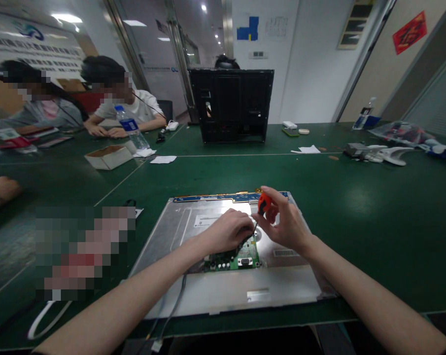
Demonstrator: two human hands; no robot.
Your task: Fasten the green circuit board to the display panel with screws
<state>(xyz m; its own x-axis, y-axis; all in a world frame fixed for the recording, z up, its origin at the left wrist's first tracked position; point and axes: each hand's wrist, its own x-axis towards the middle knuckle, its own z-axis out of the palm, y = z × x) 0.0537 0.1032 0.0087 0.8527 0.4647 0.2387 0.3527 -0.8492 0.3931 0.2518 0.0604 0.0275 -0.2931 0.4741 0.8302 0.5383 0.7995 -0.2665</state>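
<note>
My right hand (287,224) pinches the orange-and-black handle of a screwdriver (264,203), tilted with its shaft pointing down. The shaft meets the fingers of my left hand (232,229), which is curled over a green circuit board (247,254). Whatever its closed fingers may hold is hidden under them. The board sits on the metal back of a flat display panel (289,286) lying on the table. Along the panel's far edge runs a blue circuit strip (208,198). A grey cable (180,296) trails from the board side over the near edge.
On the green table (356,222), a black monitor frame (233,106) stands upright opposite. Left are an open box (109,157), a water bottle (131,126) and a blurred-out object with a white strap (40,320). Two people sit far left; another hand (1,192) rests at the left edge.
</note>
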